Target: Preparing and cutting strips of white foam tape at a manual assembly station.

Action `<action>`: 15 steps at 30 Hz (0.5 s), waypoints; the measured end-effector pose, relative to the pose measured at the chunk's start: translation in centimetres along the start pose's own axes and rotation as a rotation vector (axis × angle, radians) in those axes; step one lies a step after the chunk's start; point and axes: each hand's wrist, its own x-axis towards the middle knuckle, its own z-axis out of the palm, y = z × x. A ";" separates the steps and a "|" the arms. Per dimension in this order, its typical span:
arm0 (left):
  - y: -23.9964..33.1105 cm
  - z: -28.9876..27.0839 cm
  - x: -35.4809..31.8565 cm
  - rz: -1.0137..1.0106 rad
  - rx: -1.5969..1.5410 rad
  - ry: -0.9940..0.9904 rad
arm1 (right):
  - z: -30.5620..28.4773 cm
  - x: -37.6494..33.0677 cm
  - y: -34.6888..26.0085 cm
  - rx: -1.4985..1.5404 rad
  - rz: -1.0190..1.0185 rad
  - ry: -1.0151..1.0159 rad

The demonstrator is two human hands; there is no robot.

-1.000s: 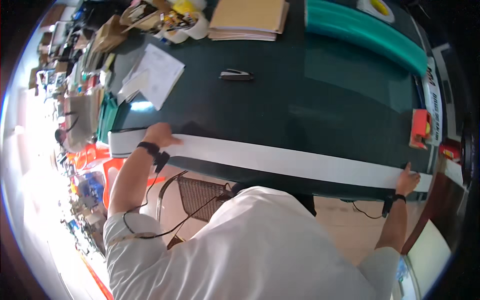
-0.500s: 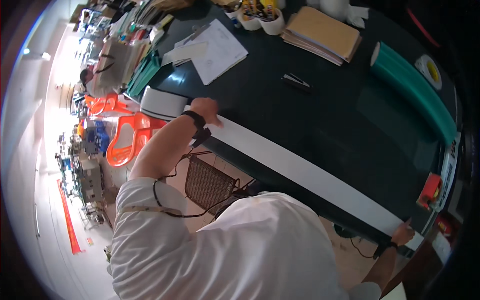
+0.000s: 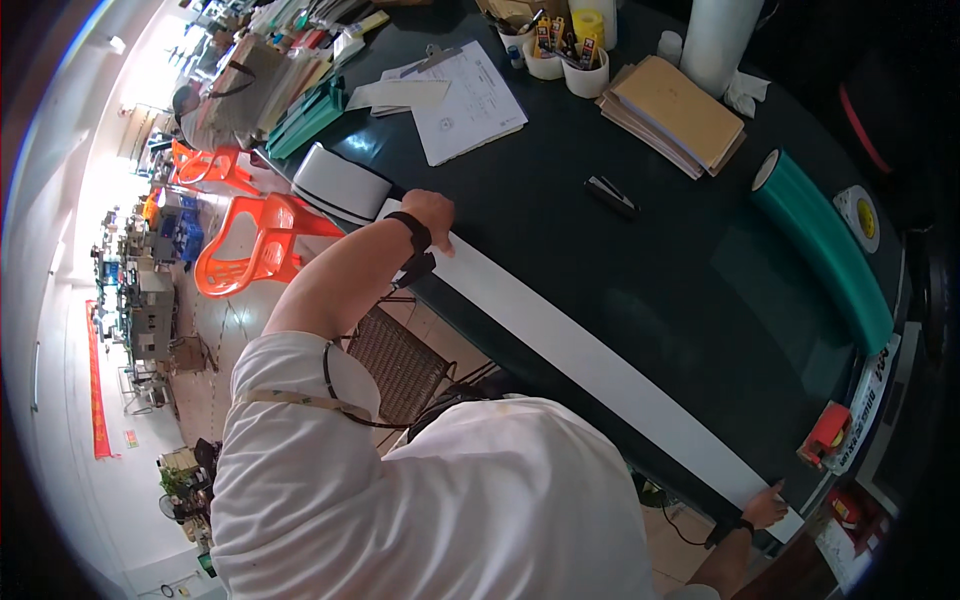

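Observation:
A long white strip (image 3: 590, 352) lies taut along the near edge of the dark table, running from upper left to lower right. At its left end my left hand (image 3: 430, 215) is closed over the strip, thumb stretched down onto it, a black band on the wrist. Just left of that hand is a white roll or folded band with black edges (image 3: 343, 184); whether it joins the strip is hidden. My right hand (image 3: 765, 508) is closed on the strip near its far right end, its fingers partly hidden.
On the dark table (image 3: 500, 200) lie a stapler (image 3: 612, 196), papers (image 3: 470, 110), brown envelopes (image 3: 680, 110), a green roll (image 3: 825, 250), a tape roll (image 3: 857, 218) and a red tape dispenser (image 3: 826, 432). Pen cups (image 3: 587, 75) stand behind. A wicker chair (image 3: 395, 365) and orange chairs (image 3: 265, 240) are near the edge.
The view has shifted, so the table and its things sit differently in the picture. Both hands keep their places on the strip.

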 end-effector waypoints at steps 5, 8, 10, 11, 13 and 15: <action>0.5 -0.6 -0.6 -0.003 -0.034 -0.024 | 1.6 1.4 1.1 0.014 -0.044 0.068; 0.7 -0.9 -0.5 -0.005 -0.023 -0.015 | 1.7 1.3 1.7 0.038 -0.062 0.093; 1.0 -1.0 -0.5 0.015 -0.032 -0.017 | 1.4 1.5 3.0 0.039 -0.060 0.111; 0.9 -1.1 -0.9 0.012 -0.031 -0.024 | 0.0 0.1 1.2 0.290 0.018 -0.016; 1.1 -1.1 -1.0 -0.004 -0.052 -0.024 | -6.2 -2.8 -1.2 0.760 0.211 -0.249; 0.8 -0.8 -1.0 -0.012 -0.078 -0.014 | -5.8 -1.7 0.1 -0.308 -0.400 -0.229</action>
